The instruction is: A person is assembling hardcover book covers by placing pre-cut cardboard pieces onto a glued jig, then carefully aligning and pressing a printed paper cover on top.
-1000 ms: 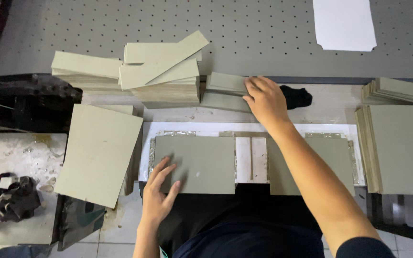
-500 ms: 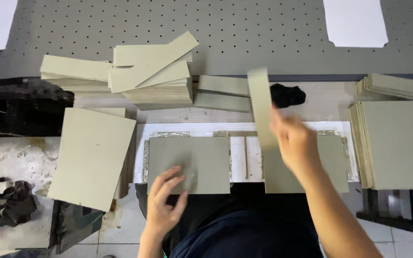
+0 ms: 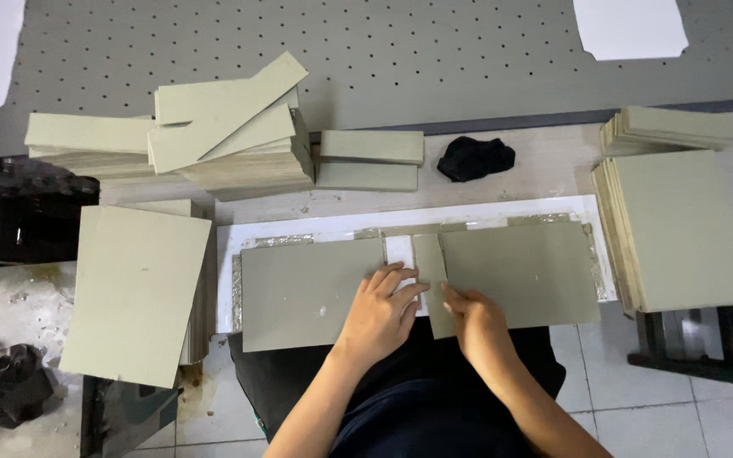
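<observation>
Two large grey-green boards lie side by side on a white sheet (image 3: 316, 231): a left board (image 3: 303, 288) and a right board (image 3: 523, 267). Between them lies a narrow grey-green strip (image 3: 430, 267), slightly tilted. My left hand (image 3: 381, 309) rests with spread fingers on the left board's right edge, fingertips touching the gap beside the strip. My right hand (image 3: 475, 318) presses its fingers on the lower part of the strip, next to the right board.
Piles of narrow strips (image 3: 231, 136) and a smaller pile of strips (image 3: 371, 157) lie behind. A stack of boards (image 3: 137, 288) sits at left, another stack of boards (image 3: 680, 225) at right. A black cloth (image 3: 475, 158) lies at the back. A black glove (image 3: 2, 394) is at lower left.
My right hand took a narrow strip from the pile at the back, carried it toward me and laid it between the two boards. My left hand moved right to the gap.
</observation>
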